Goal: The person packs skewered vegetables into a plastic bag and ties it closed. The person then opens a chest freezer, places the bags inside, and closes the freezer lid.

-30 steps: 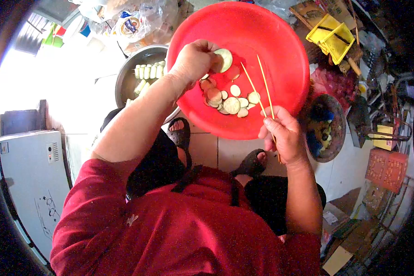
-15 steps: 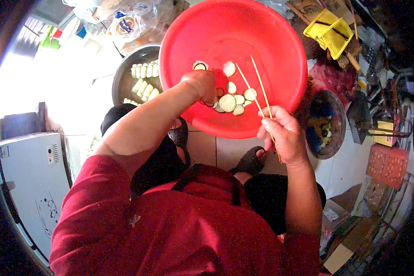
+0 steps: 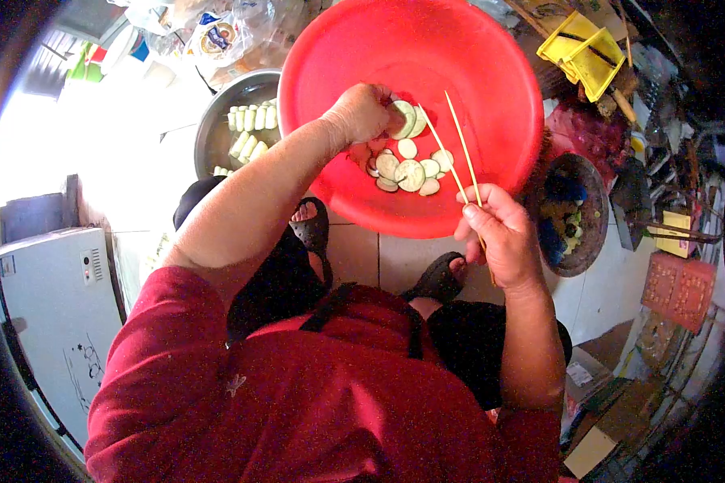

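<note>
A big red plastic basin [image 3: 491, 80] holds a loose pile of round, pale, dark-rimmed eggplant slices [image 3: 410, 175]. Over the pile, my left hand [image 3: 366, 114] is closed with an eggplant slice [image 3: 403, 119] pinched at its fingertips; another slice lies just behind it. At the basin's near right rim, my right hand [image 3: 499, 232] grips two thin bamboo skewers [image 3: 462, 137]. They point up and away over the basin, their tips apart and bare.
A metal basin [image 3: 205, 129] with rows of pale skewered pieces [image 3: 251, 118] sits at the left. To the right are a dark round tub [image 3: 572, 217] with scraps, a yellow plastic holder [image 3: 582, 55] and a red brick [image 3: 678, 290]. A white appliance [image 3: 56, 306] stands at lower left.
My left hand has risen a little away from me and to the right, now with an eggplant slice at its fingertips. My right hand still holds both skewers, almost unmoved.
</note>
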{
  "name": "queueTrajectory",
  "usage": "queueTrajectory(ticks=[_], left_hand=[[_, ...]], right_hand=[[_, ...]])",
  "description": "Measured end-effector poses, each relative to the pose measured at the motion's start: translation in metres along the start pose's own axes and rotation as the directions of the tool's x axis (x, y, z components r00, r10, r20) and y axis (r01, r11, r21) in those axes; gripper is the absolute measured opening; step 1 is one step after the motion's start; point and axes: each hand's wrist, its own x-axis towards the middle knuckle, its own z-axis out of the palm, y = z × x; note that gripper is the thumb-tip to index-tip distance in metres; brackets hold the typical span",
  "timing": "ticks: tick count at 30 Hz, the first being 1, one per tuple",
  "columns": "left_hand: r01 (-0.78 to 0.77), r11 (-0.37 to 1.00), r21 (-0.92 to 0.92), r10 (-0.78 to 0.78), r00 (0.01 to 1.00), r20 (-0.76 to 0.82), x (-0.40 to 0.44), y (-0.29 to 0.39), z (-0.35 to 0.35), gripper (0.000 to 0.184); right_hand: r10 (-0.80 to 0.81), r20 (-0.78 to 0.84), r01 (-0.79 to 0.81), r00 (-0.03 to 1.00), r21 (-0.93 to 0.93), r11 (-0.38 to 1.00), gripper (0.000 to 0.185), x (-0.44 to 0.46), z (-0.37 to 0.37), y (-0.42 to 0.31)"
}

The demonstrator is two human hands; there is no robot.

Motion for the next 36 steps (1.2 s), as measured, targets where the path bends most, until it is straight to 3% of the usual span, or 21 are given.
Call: queueTrajectory(ticks=[2,3,5,6,7,10,12,13,17,19,20,22,23,24,26,27,29,36], left_hand=[[-0.023,0.97,0.241,0.018,1.0,0.021,0.002,0.001,0.001,0.026],[-0.023,0.971,0.24,0.018,1.0,0.022,-0.002,0.005,0.003,0.026],[-0.222,0.833,0.507,0.146,0.972,0.185,-0.01,0.011,0.008,0.024],[-0.222,0.834,0.506,0.146,0.972,0.185,0.001,-0.002,0.013,0.024],[-0.476,0.581,0.66,0.334,0.879,0.34,0.022,-0.03,0.024,0.024],[-0.581,0.368,0.727,0.379,0.807,0.453,0.026,-0.044,0.045,0.028],[-0.481,0.378,0.791,0.098,0.87,0.483,0.023,-0.037,0.056,0.024],[-0.422,0.622,0.659,0.168,0.895,0.414,0.019,-0.041,0.058,0.021],[-0.246,0.751,0.613,0.112,0.962,0.249,0.013,-0.032,0.063,0.02],[-0.549,0.21,0.809,0.202,0.834,0.513,0.015,-0.026,0.059,0.022],[-0.55,0.21,0.808,0.201,0.833,0.515,0.018,-0.024,0.056,0.022],[-0.489,0.521,0.7,0.274,0.872,0.405,0.017,-0.014,0.046,0.026],[-0.352,0.7,0.622,0.196,0.932,0.306,0.019,-0.009,0.04,0.031],[-0.294,0.739,0.606,0.251,0.955,0.156,0.031,-0.019,0.037,0.031],[0.012,0.978,0.208,-0.035,0.994,0.107,0.008,0.013,0.015,0.037],[0.013,0.978,0.208,-0.036,0.994,0.108,0.0,0.021,0.009,0.037],[0.022,0.996,-0.082,-0.025,0.999,-0.031,-0.009,0.028,0.003,0.029],[-0.046,0.975,-0.218,0.034,0.998,-0.06,-0.012,0.026,-0.002,0.024]], right_hand=[[0.006,-0.017,-0.006,1.0,-0.014,1.0,0.017,0.0,-0.001,0.0],[0.007,-0.017,-0.007,1.0,-0.014,1.0,0.017,0.0,0.0,0.0],[-0.005,-0.003,0.005,1.0,-0.036,0.999,0.021,-0.001,0.0,-0.002],[-0.005,-0.003,0.005,1.0,-0.037,0.999,0.021,0.0,0.0,-0.001],[-0.005,0.0,0.005,1.0,-0.028,1.0,0.021,0.0,0.001,0.001],[-0.001,-0.002,0.001,1.0,-0.025,1.0,0.021,0.0,0.001,0.001],[0.006,-0.009,-0.006,1.0,-0.031,1.0,0.021,-0.001,-0.001,0.0],[0.012,-0.008,-0.012,1.0,-0.028,1.0,0.021,-0.001,-0.001,-0.001],[0.014,-0.016,-0.014,1.0,-0.037,0.999,0.021,-0.003,-0.001,-0.004],[0.005,-0.012,-0.005,1.0,-0.016,1.0,0.019,-0.002,-0.002,-0.002],[-0.003,-0.006,0.003,1.0,0.004,1.0,0.018,-0.002,-0.003,-0.001],[-0.014,-0.012,0.014,1.0,0.008,1.0,0.018,-0.004,-0.004,-0.002],[-0.026,-0.017,0.027,1.0,0.011,1.0,0.018,-0.005,-0.005,-0.002],[-0.025,-0.017,0.025,1.0,0.013,1.0,0.018,-0.006,-0.005,-0.003],[-0.005,-0.049,0.006,0.999,0.009,1.0,0.017,-0.008,-0.005,-0.005],[-0.005,-0.049,0.005,0.999,0.01,1.0,0.017,-0.008,-0.005,-0.005],[0.003,-0.069,-0.002,0.998,0.013,1.0,0.017,-0.008,-0.005,-0.006],[0.006,-0.052,-0.005,0.999,0.019,1.0,0.016,-0.007,-0.002,-0.007]])
